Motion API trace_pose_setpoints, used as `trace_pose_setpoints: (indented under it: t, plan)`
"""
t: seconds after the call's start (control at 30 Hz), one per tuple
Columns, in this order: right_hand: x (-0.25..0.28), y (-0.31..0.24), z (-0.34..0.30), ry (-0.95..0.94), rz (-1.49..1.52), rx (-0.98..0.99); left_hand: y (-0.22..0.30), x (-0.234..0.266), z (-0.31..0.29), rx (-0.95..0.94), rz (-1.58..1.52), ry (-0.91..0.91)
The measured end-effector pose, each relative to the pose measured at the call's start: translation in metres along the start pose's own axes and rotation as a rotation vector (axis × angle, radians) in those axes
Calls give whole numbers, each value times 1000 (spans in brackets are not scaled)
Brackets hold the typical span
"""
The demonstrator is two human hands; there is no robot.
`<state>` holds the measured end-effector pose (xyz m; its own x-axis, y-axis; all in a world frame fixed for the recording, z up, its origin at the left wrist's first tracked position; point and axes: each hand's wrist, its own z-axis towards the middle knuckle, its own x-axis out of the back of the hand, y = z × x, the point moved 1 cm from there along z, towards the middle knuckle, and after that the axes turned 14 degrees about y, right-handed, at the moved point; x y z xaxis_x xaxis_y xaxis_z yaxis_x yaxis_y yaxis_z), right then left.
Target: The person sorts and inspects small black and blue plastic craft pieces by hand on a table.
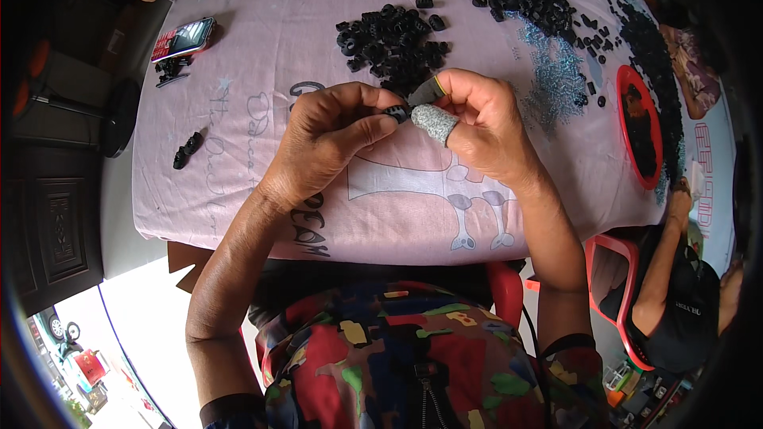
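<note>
Black part [396, 114], small and ridged, sits between the two hands, above the table [254, 32] and just on the near side of a loose pile of similar parts [389, 40]. Clamped on it is the left hand [318, 139], thumb and bent forefinger pinching from either side, the other fingers curled behind. The right hand [493, 123] comes in from the opposite side, thumb and forefinger brought close together at the part's right end; whether they grip it or only touch it, I cannot tell. A pale grey finger cover [434, 125] wraps that thumb, and a darker cover [426, 93] the forefinger. Both elbows are bent outward, near the table's front edge, and the forearms slant up and inward. Well apart to the left lies a phone [184, 40]; a red tray [624, 131] is far right.
</note>
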<state>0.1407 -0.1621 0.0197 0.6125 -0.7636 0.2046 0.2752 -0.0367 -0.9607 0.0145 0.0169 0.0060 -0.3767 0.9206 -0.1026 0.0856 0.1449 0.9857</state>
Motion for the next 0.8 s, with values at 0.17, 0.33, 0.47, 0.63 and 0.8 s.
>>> trace_pose_setpoints:
  t: [0.17,0.33,0.47,0.63,0.8]
  plan:
    - [2,2,1,39,51,12,-1,-2,2,-48,-2,8]
    - [0,0,-1,-27,-26,-48,-3,-2,1,-67,13,10]
    - [1,1,0,-5,-35,19,-1,-3,1,-56,16,16]
    - [3,-1,1,27,10,30,0,-1,1,-20,22,-11]
    - [-1,1,0,-5,-43,1,-1,-1,1,-19,35,-16]
